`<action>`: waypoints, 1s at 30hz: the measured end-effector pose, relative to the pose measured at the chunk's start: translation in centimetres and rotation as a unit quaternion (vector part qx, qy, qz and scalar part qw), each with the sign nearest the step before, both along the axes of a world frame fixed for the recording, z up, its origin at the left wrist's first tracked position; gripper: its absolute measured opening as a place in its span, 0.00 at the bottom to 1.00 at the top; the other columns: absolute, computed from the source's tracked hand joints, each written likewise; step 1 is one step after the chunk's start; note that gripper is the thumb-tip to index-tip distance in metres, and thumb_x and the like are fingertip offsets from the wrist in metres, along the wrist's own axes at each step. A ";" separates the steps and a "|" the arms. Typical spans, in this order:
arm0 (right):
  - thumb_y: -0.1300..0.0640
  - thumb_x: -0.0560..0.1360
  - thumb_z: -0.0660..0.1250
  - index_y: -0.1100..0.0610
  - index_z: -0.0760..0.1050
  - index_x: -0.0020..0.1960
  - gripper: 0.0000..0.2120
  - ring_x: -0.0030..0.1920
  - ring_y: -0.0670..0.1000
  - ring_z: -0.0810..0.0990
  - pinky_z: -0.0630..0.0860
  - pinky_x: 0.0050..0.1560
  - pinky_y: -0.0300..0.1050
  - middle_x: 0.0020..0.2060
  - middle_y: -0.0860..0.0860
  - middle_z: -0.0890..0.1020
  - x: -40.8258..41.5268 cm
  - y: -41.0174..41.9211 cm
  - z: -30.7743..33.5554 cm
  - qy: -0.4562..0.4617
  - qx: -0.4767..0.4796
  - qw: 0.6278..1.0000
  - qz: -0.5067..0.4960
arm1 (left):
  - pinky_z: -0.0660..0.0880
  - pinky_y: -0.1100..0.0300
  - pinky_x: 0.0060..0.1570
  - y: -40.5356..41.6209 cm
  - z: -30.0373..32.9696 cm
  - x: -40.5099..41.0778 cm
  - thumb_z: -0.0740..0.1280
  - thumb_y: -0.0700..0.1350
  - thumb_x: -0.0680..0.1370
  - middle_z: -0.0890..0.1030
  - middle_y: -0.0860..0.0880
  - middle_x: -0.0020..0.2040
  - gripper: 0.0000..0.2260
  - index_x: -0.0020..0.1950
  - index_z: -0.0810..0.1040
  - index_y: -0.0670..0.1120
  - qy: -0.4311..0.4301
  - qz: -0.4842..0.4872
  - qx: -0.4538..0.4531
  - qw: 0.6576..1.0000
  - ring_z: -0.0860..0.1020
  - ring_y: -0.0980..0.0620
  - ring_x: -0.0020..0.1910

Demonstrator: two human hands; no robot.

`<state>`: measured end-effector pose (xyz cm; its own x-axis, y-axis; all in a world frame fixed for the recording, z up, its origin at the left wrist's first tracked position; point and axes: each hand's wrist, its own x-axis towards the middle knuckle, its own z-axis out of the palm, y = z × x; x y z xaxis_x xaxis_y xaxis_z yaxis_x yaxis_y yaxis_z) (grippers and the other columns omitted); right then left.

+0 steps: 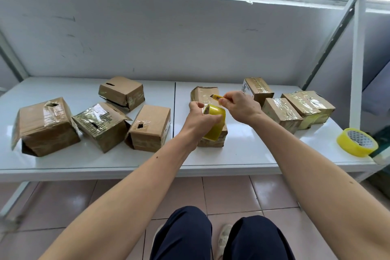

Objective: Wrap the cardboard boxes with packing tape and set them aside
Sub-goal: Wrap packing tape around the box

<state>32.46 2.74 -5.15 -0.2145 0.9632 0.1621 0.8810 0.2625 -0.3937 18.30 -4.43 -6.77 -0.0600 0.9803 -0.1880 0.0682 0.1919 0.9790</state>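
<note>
Nearest are the person's knees in dark trousers (221, 236) above a tiled floor (230, 194). Beyond them runs a white shelf (105, 160). Near its right end a spare roll of yellow tape (357, 142) lies tilted, well apart from the hands.

Over the middle of the shelf the left hand (200, 119) curls its fingers round a yellow tape roll (215, 124), held just above a taped cardboard box (213, 141) that shows only partly under the roll. The right hand (240, 107) is just beside it, fingers pinched on a small yellow cutter (217, 97) whose tip points left above the roll — whether the tip touches tape I cannot tell.

To the left stand four boxes with torn holes and loose flaps: a big one (46, 126) nearest the left end, a shiny taped one (101, 125), a plain one (147, 129), and one farther back (122, 92).

To the right sit tape-wrapped boxes — one (280, 113) beside the right wrist, another (310, 107) right of it, one (257, 88) farther back. A further box (202, 93) lies behind the hands.
</note>
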 end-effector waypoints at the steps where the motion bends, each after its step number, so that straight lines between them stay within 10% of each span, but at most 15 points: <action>1: 0.45 0.82 0.60 0.52 0.80 0.55 0.15 0.50 0.57 0.78 0.70 0.45 0.49 0.47 0.53 0.81 0.0 0.2 0.1 -0.013 0.005 1.000 0.005 | 0.74 0.60 0.39 0.0 -0.1 -0.1 0.72 0.41 0.77 0.74 0.46 0.58 0.27 0.69 0.60 0.49 -0.009 -0.006 -0.008 1.000 0.76 0.48 0.54; 9: 0.45 0.83 0.58 0.52 0.79 0.54 0.15 0.47 0.55 0.75 0.65 0.45 0.47 0.47 0.52 0.80 -0.5 2.2 0.9 -0.031 0.043 0.998 -0.035 | 0.80 0.60 0.42 -1.9 -1.3 0.4 0.69 0.46 0.80 0.82 0.48 0.51 0.25 0.73 0.60 0.51 -0.064 -0.070 -0.047 0.994 0.84 0.57 0.38; 13: 0.45 0.82 0.58 0.54 0.77 0.52 0.15 0.47 0.56 0.74 0.64 0.45 0.47 0.50 0.54 0.80 -0.3 2.9 0.7 -0.076 0.035 0.996 -0.038 | 0.80 0.57 0.43 -2.6 -2.2 -0.3 0.72 0.48 0.78 0.79 0.44 0.59 0.27 0.72 0.64 0.50 -0.058 -0.084 -0.078 0.992 0.82 0.49 0.49; 17: 0.46 0.83 0.58 0.56 0.77 0.54 0.16 0.50 0.59 0.76 0.64 0.46 0.47 0.53 0.57 0.80 -0.4 4.3 1.6 -0.075 0.060 0.994 -0.060 | 0.77 0.61 0.29 -4.7 -3.3 0.7 0.63 0.58 0.81 0.83 0.44 0.35 0.19 0.63 0.68 0.45 -0.043 -0.103 -0.121 0.986 0.81 0.51 0.28; 24: 0.45 0.83 0.57 0.56 0.76 0.55 0.16 0.49 0.58 0.75 0.65 0.46 0.48 0.54 0.57 0.80 -0.5 7.4 1.6 -0.134 0.046 0.989 -0.035 | 0.82 0.53 0.44 -4.0 -2.7 0.3 0.65 0.36 0.79 0.85 0.38 0.47 0.16 0.64 0.68 0.45 -0.172 -0.123 -0.150 0.966 0.85 0.41 0.43; 30: 0.45 0.83 0.56 0.57 0.76 0.57 0.18 0.56 0.61 0.78 0.66 0.48 0.48 0.55 0.59 0.80 -1.8 11.6 2.2 -0.123 0.077 0.987 -0.068 | 0.82 0.55 0.41 -2.0 -1.5 -0.4 0.64 0.51 0.82 0.86 0.41 0.41 0.13 0.56 0.75 0.41 -0.151 -0.132 -0.221 0.954 0.85 0.47 0.36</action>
